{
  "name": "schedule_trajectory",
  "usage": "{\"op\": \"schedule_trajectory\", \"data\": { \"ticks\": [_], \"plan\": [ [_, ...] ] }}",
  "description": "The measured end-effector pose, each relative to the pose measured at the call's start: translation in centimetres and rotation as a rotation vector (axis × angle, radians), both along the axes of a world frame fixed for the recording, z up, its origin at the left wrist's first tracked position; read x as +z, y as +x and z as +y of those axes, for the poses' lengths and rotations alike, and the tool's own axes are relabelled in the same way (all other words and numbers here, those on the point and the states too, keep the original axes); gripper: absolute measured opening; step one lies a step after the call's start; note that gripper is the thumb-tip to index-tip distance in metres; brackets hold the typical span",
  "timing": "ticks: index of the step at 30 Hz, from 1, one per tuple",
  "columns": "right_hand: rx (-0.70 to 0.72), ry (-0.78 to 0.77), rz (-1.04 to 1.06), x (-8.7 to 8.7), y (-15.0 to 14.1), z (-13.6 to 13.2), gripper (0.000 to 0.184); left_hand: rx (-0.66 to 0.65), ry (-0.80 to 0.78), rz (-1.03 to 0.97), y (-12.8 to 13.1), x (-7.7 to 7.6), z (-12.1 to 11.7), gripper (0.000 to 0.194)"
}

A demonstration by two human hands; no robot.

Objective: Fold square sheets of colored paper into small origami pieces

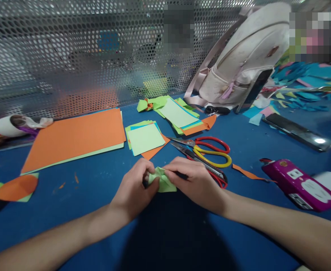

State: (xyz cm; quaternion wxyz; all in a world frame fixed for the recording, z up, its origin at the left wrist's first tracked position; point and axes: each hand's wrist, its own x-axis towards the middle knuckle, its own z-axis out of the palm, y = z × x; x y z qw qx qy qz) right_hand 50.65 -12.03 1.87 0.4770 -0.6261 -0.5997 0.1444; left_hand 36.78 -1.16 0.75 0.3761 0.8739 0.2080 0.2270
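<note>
A small folded piece of light green paper (166, 183) is held between my two hands, low over the blue table. My left hand (137, 188) pinches its left side with thumb and fingers. On the other side, the fingertips of my right hand (192, 180) press together on its upper right edge. Just beyond are a stack of square paper sheets (147, 139), pale green on top, and scissors (212, 150) with red and yellow handles. A utility knife (210, 167) lies partly behind my right hand.
Large orange sheets (80, 135) lie at left, near cut paper pieces (18, 188). More folded paper (179, 113) sits at the back. A pale backpack (244, 56) leans on the perforated metal panel (83, 67). At right are a phone (298, 131) and a purple case (303, 184).
</note>
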Motion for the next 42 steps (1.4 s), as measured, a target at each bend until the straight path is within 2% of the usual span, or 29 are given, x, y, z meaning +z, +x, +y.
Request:
{"op": "schedule_trajectory", "data": {
  "ticks": [4,6,12,20,29,42],
  "plan": [
    [0.029,0.033,-0.038,-0.2,-0.1,0.0,0.020,0.050,-0.241,0.054,0.0,-0.1,-0.3,0.015],
    [0.030,0.059,-0.057,-0.4,0.0,0.0,0.020,0.047,-0.283,0.071,0.0,0.1,-0.4,0.013],
    [-0.010,0.075,-0.078,-0.7,0.2,0.1,0.018,-0.021,-0.182,0.043,0.0,0.4,-0.4,0.010],
    [-0.023,0.091,-0.079,-0.8,0.3,0.2,0.016,-0.086,-0.157,0.017,0.0,0.9,-0.4,0.017],
    [0.006,0.127,-0.066,-0.7,0.2,0.2,0.014,-0.079,-0.062,-0.027,0.1,0.8,-0.1,0.018],
    [0.007,0.142,-0.042,-0.9,0.3,0.1,0.013,-0.105,-0.061,-0.061,0.0,0.4,0.0,0.014]
  ]
}}
